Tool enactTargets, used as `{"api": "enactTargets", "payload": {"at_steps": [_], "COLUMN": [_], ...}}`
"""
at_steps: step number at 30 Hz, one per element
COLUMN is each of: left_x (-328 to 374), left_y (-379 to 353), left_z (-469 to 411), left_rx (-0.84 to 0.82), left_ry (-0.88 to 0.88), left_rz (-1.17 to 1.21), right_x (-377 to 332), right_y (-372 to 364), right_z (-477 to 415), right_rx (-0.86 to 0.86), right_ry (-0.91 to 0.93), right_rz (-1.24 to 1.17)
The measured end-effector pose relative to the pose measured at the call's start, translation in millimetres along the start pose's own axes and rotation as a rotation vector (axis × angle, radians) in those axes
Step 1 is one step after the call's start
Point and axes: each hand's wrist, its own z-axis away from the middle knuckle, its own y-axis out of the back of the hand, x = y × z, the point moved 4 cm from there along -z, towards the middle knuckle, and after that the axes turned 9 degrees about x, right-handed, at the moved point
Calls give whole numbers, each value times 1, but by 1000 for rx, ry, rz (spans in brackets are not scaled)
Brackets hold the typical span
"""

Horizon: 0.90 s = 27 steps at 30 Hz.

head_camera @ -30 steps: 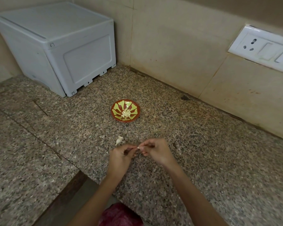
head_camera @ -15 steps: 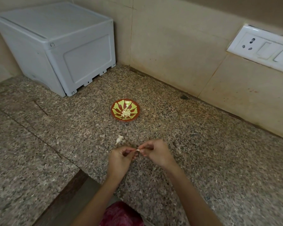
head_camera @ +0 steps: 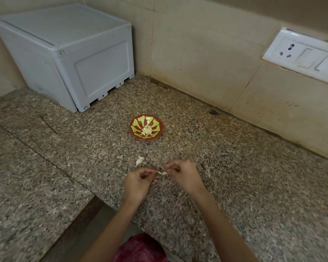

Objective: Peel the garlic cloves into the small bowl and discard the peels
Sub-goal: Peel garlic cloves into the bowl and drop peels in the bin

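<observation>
A small red bowl with green petals (head_camera: 136,136) sits on the granite counter and holds several peeled garlic cloves (head_camera: 147,130). An unpeeled clove (head_camera: 139,160) lies on the counter between the bowl and my hands. My left hand (head_camera: 138,181) pinches a small white piece, a clove or its peel (head_camera: 159,172), at the fingertips. My right hand (head_camera: 182,175) has its fingers curled and pinches another white bit (head_camera: 165,173) just beside it. Which piece is clove and which is peel I cannot tell.
A pale grey plastic box (head_camera: 64,53) stands in the back left corner. A white socket and switch plate (head_camera: 301,57) is on the right wall. The counter edge (head_camera: 87,208) drops off near my left forearm. Small peel flakes (head_camera: 119,157) lie near the loose clove.
My two hands have drawn slightly apart, and the white piece between the fingertips now shows as two bits. The bowl and the loose clove have not moved.
</observation>
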Motion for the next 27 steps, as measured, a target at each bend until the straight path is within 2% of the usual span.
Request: {"api": "enactTargets", "payload": {"at_steps": [3,5,10,14,19,23,27], "left_x": [2,3,6,6,3,4,7], "left_y": [-1,-1,-5,-9,-11,-12,-10], "left_z": [0,-1,-1,2,1,0,-4], "left_rx": [21,40,32,-5,-31,-81,-39], "left_ry": [-6,-6,-9,230,496,513,445], "left_rz": [-2,4,58,316,516,475,351], "right_x": [1,2,2,4,7,8,9], "right_y": [0,-2,-8,-7,-3,2,6], "right_z": [1,2,4,5,6,6,3], "right_rx": [72,52,10,12,28,1,-22], "right_ry": [-15,-43,-146,-170,-178,-120,-109], "right_rz": [-5,-53,-336,-483,-555,-541,-512]}}
